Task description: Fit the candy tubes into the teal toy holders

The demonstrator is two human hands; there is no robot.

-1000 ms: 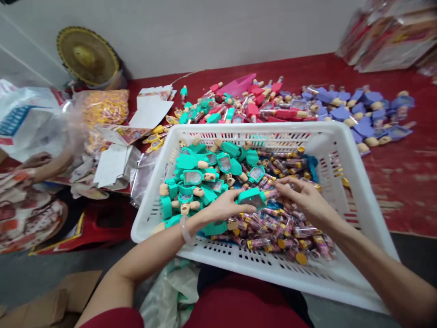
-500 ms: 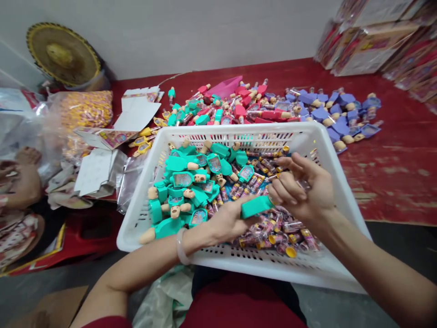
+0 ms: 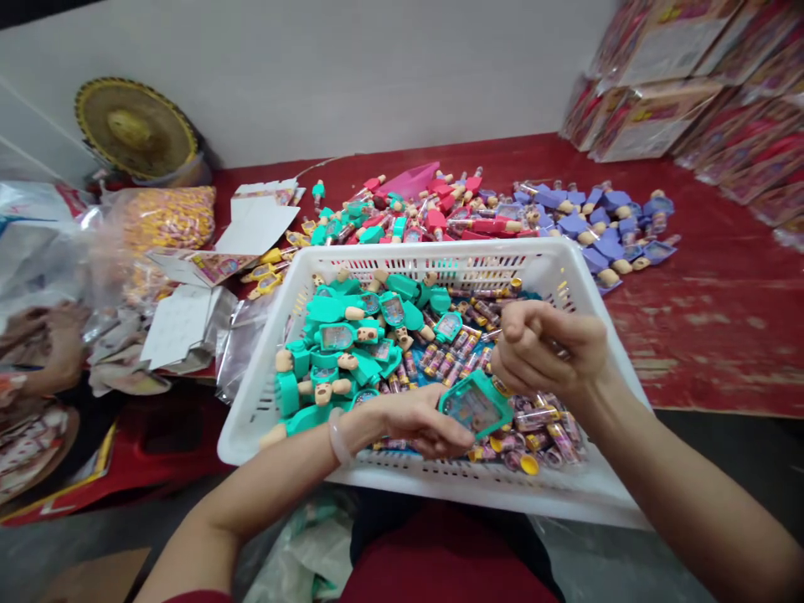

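My left hand (image 3: 430,423) grips a teal plastic toy case (image 3: 477,406) with a clear window facing up, thumb across its near edge. At the case's right end, the curled fingers of my right hand (image 3: 549,343) are close against it; something small and clear shows in part inside the palm, too hidden to name. Both hands are over a white plastic basket (image 3: 408,251). Teal cases with beige knobs (image 3: 332,335) are piled in its left half. Small clear tubes with yellow caps (image 3: 546,427) lie in the middle and right.
Behind the basket are heaps of red toys (image 3: 433,219), purple toys (image 3: 606,234) and some yellow ones on a red table (image 3: 703,335). Packaged boxes (image 3: 653,117) are stacked at right. At left are a bag of yellow pieces (image 3: 167,218), white cartons (image 3: 182,322) and another person's hands (image 3: 56,335).
My left hand has turned the teal case so its clear window now faces up. My right hand stays curled at its end. The camera view has shifted slightly.
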